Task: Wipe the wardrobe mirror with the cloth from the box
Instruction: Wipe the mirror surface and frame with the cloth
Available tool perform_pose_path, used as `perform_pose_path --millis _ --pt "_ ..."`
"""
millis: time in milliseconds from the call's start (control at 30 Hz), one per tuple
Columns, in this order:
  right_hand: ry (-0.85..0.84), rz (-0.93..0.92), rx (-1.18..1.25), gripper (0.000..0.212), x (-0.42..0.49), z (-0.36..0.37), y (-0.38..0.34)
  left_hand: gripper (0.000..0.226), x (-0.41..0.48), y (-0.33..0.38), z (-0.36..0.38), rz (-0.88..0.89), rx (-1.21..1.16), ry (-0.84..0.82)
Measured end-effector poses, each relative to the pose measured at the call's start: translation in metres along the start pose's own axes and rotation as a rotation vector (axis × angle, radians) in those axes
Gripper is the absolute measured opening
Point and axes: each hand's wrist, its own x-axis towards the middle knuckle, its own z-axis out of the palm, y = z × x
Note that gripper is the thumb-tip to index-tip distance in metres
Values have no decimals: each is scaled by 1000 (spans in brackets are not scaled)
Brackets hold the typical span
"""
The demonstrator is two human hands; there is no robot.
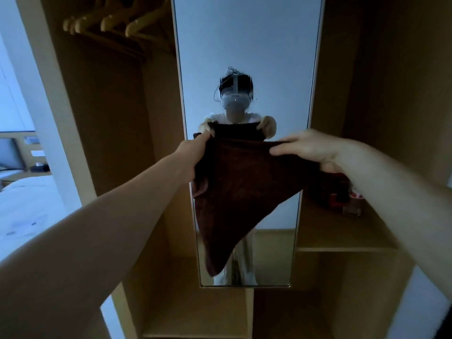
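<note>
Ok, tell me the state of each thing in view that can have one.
cloth: unfolded, held up by its top edge, hanging
left hand: grips the cloth's upper left corner
right hand: pinches the cloth's top edge
mirror: upright, partly behind the cloth
hangers: bare, hanging in a row

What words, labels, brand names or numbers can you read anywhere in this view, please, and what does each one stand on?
No text can be read in this view.
On the red box on the right-hand shelf: any print is too dark and blurred to read.
On the wall panel at far left: pale plates, too small to read.
On the cloth, and on the headset reflected in the mirror: no label or mark shows.
</note>
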Motion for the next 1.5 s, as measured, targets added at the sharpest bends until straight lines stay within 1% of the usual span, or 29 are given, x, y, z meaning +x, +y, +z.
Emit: perform_pose_path --millis 67,167,200,233,267,333,367,400,433,500,567,633,700,733,767,833,867,933,1000,1067,1100,1167,1200,1267,1300,1333,1367,1433,1500 --pt "111 -49 40 13 0 4 -3 44 2 -3 -2 7 242 -45" --pt "106 -148 70 13 3 22 -13 21 -9 -9 4 33 749 -227" --pt "87 -181 54 13 4 30 -16 15 -10 -10 8 77 807 -276" --pt "67 -210 39 13 6 37 -18 20 -11 -10 13 140 770 -334" --pt "57 -232 31 11 9 43 -19 31 -11 -10 16 199 638 -412" --pt "56 -254 44 8 13 48 -20 49 -8 -10 20 235 316 -562" --pt "50 -253 66 9 13 47 -21 51 -7 -10 20 223 229 -601" --pt "33 -246 82 12 13 45 -21 47 -6 -9 18 209 207 -633" --pt "10 -237 81 16 12 41 -22 41 -5 -9 16 191 242 -648" --pt "-29 -223 -2 26 9 31 -21 33 -6 -7 13 170 392 -639" --pt "-82 -174 -110 32 6 20 -22 36 -3 -7 12 189 487 -577" --pt "-194 -61 -200 33 2 10 -25 38 1 -10 15 234 450 -505" --pt "-258 32 -377 29 -3 5 -26 16 0 -11 19 261 351 -439" --pt "-225 35 -472 25 -3 4 -25 13 2 -11 21 261 318 -422" --pt "-141 -1 -544 20 -2 3 -24 15 2 -10 21 249 313 -426" --pt "41 -118 -573 8 3 3 -23 15 -1 -6 19 174 362 -529" --pt "94 -161 -557 7 5 3 -22 24 -1 -5 17 148 429 -577" --pt "124 -200 -535 5 7 4 -18 34 -1 -3 12 144 626 -587" --pt "121 -218 -528 22 10 5 -13 35 -1 -3 6 133 787 -565" --pt "121 -224 -519 21 9 5 -9 35 0 -3 -2 76 847 -577" --pt "123 -211 -515 19 9 3 -8 37 2 -2 -6 60 834 -564" --pt "139 -151 -525 22 10 -5 -4 44 7 3 -12 69 728 -451" --pt "156 -117 -550 30 10 -8 -2 48 8 7 -13 92 676 -375" --pt "202 -72 -585 46 10 -11 1 55 9 16 -13 110 664 -264" --pt "212 -62 -576 47 9 -10 1 53 8 20 -10 85 667 -241" --pt "210 -45 -532 43 9 -8 -1 49 4 23 -7 30 642 -245" --pt "193 -11 -431 35 8 -3 -3 45 1 25 -2 -30 593 -259" --pt "141 71 -118 24 9 9 -11 39 -6 26 10 -97 415 -298" --pt "58 47 168 21 11 23 -23 41 -11 27 26 -91 221 -394"
